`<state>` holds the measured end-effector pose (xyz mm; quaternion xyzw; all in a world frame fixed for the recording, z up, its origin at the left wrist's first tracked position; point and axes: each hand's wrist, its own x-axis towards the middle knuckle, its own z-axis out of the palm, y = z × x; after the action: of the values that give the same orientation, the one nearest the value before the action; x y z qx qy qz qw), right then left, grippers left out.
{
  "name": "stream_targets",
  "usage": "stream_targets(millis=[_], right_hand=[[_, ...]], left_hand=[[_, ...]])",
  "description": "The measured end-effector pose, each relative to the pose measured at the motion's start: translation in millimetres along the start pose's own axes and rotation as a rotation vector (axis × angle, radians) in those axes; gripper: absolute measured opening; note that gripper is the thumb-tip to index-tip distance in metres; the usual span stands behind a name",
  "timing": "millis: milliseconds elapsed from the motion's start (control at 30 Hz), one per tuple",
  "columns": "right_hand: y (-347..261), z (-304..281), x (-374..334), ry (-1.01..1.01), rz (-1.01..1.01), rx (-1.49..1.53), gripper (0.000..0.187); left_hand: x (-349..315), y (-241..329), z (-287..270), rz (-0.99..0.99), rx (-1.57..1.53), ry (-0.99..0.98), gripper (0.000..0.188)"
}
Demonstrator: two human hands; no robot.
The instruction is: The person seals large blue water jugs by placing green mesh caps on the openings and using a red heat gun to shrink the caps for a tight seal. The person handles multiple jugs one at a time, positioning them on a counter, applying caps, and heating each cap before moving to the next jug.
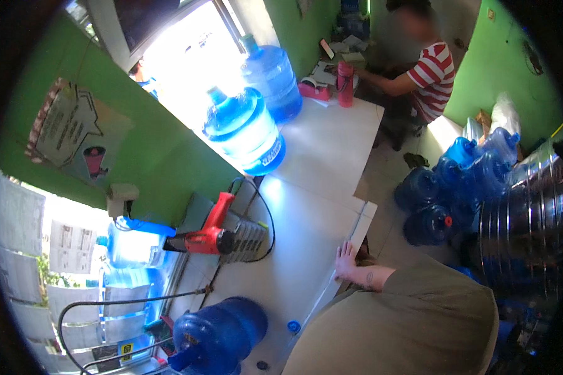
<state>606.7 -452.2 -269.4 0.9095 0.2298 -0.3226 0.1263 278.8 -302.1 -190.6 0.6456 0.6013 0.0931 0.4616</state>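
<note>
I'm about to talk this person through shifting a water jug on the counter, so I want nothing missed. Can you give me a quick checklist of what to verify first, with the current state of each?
1. Hand placement: one hand rests flat on the edge of the white counter, holding nothing. Ok.
2. Other hand: out of view. Cannot tell.
3. Nearest jug: the blue water jug lies on its side at the counter's near end. Not ok for a clean lift.
4. Heat gun and its black cord lie on the counter. Not ok.
5. Two upright water jugs stand by the window, capped. Ok.
6. Person in a striped shirt works at the far end, apart. Ok.
</note>
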Motion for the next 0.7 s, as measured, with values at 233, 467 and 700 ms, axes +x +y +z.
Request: stream_targets(millis=[233, 467, 700], right_hand=[[67.4, -60.8, 61.3, -0.494, -0.741, 0.01, 0.096], [314.0, -113.2, 161.1, 0.034, -0.272, 0.927, 0.054], [508.1, -75.3, 128.5, 0.307, 0.196, 1.028, 0.044]], left_hand=[[79.1, 307.0, 112.9, 0.626, -0.198, -0.446, 0.036], [209.5, 632.1, 195.7, 0.974, -0.418, -0.016, 0.08], [311.1, 717.3, 232.5, 0.813, -0.137, -0.17, 0.062]])
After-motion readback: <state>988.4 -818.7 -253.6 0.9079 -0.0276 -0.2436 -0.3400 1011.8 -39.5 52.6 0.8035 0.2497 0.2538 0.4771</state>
